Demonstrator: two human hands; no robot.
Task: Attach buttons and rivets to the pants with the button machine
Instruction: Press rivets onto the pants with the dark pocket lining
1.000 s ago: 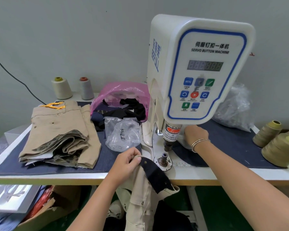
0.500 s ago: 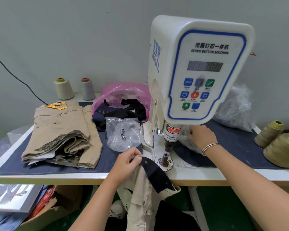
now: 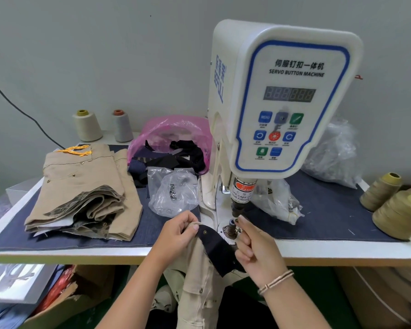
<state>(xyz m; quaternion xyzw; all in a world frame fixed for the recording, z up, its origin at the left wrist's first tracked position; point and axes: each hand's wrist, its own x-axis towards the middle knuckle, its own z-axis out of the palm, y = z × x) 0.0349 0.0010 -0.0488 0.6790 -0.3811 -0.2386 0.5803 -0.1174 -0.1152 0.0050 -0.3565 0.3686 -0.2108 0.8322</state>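
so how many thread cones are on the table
4. A cream cone and a grey cone stand at the back left; two khaki cones sit at the right edge. Others may be hidden behind the machine.

This is a small sewing workshop where clothes are made. A big white button machine (image 3: 280,103) stands on the table (image 3: 342,254), with folded tan pants (image 3: 81,193) at the left and big thread spools (image 3: 400,214) at the right.
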